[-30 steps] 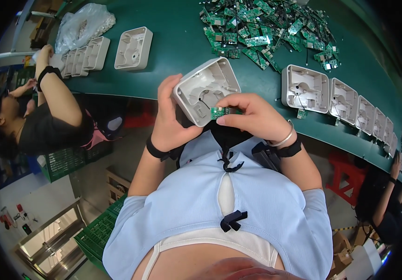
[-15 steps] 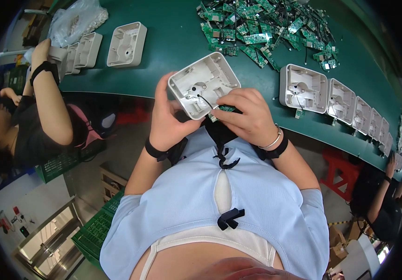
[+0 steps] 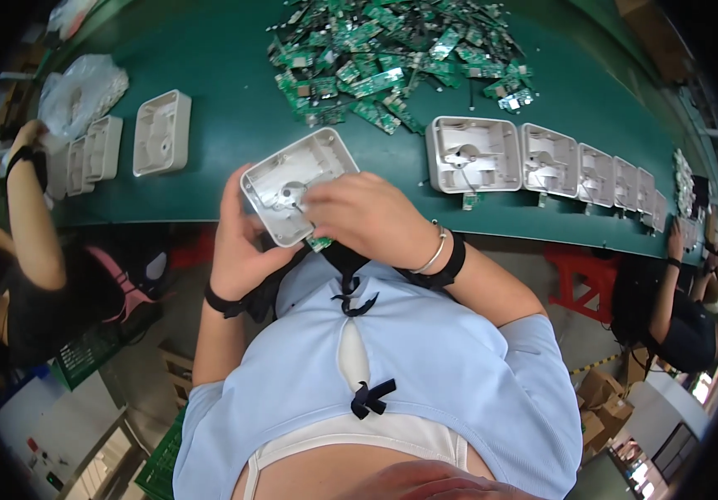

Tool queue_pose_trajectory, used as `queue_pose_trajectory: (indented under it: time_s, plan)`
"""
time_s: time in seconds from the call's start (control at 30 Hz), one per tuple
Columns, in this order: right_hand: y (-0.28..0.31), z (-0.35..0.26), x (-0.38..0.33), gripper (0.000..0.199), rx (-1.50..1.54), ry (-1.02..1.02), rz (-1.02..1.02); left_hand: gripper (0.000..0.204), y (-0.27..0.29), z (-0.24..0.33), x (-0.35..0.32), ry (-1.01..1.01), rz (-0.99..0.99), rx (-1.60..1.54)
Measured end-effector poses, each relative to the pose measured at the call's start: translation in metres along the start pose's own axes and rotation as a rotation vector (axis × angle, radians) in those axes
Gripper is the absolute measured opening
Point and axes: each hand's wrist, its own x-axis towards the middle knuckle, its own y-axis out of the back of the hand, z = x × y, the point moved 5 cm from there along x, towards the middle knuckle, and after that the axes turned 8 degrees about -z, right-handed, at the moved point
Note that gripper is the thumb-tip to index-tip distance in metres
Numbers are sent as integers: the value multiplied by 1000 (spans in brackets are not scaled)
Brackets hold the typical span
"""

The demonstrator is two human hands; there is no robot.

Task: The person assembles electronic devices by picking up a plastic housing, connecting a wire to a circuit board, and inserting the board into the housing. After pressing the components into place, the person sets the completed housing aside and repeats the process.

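Note:
My left hand grips a white plastic housing by its left side, tilted with its open, compartmented face toward me. Over the housing's right part is my right hand, its fingers bunched and slightly blurred inside the shell. They pinch a thin black wire beside the round boss, though the fingers partly hide it. A small green circuit board hangs at the housing's lower edge, under the right hand.
A heap of green circuit boards lies at the back. To the right runs a row of white housings with boards hanging out. On the left are another housing, a clear plastic bag and a co-worker's arm.
My right hand has moved from the board at the housing's edge up into the shell, onto the wire. The whole view has shifted, with the table scene now further left.

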Motion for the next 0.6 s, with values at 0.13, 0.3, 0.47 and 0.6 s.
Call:
queue_pose_trajectory:
  time_s: [0.13,0.3,0.47,0.6]
  plan:
    - [5,-11,-20,23,-321,111,-164,113,-12,-2,17,64,-176,-142]
    - [14,-7,-39,23,-531,76,-134,105,-35,1,43,180,-283,121]
    - [26,6,-43,22,-647,30,-134,98,-47,-1,59,136,-253,602]
    - [30,11,-54,21,-695,2,-147,93,-50,-9,65,28,-318,651]
